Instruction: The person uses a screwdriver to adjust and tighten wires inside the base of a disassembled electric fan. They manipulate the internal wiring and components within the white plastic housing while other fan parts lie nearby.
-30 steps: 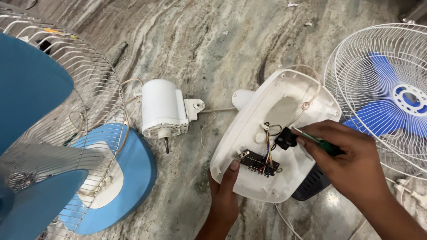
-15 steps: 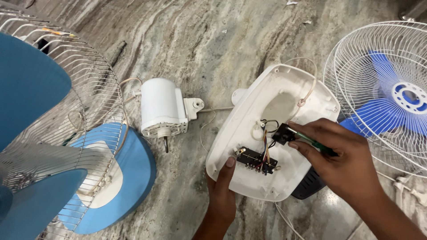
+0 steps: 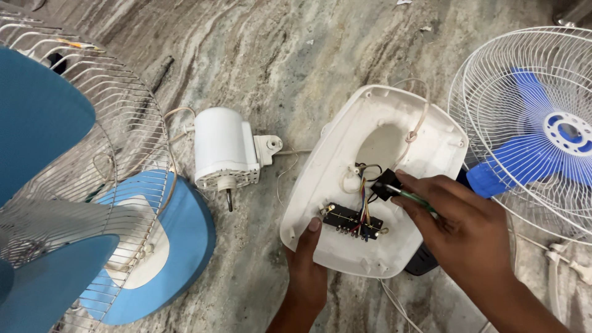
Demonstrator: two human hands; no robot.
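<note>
A white plastic fan base shell (image 3: 345, 160) lies upside down on the stone floor, its inside showing. In it sit a black switch board (image 3: 351, 221) with coloured wires and a small black part (image 3: 386, 182). My left hand (image 3: 306, 259) grips the shell's near edge, thumb on the rim. My right hand (image 3: 459, 222) holds a green-handled screwdriver (image 3: 412, 197) whose tip touches the small black part. A white cord (image 3: 419, 120) loops along the shell's far side.
A white fan motor (image 3: 223, 151) with a short shaft lies left of the shell, wired to it. A blue fan with wire guard (image 3: 68, 203) fills the left. Another white-guarded fan with blue blades (image 3: 542, 135) lies at right. A white plug (image 3: 570, 265) rests at lower right.
The shell has shifted slightly left under my left hand. My right hand with the screwdriver stays at the small black part, moving a little toward the shell's middle.
</note>
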